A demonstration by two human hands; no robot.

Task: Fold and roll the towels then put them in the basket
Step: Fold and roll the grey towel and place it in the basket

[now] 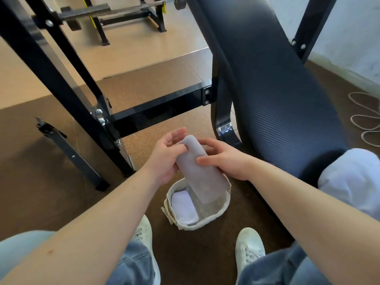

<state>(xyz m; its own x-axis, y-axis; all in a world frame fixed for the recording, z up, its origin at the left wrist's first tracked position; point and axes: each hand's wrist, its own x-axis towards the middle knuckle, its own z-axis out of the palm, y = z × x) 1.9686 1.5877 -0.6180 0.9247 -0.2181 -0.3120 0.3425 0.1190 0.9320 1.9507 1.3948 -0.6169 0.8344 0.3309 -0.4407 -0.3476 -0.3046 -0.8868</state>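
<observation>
Grey cloth sat between both hands: the left hand (164, 161), at 9 o'clock, curled round the top of the rolled towel (198, 173); the right hand (225, 161), at 3, pinched its middle. Its lower end stood inside the basket (207, 222), beside a white towel (184, 210). Released tilted, it might unroll.

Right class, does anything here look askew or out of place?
The grey rolled towel sits askew: its lower end is in the basket, the rest leans out over the rim, held by the left hand and right hand. A white towel lies inside.
</observation>
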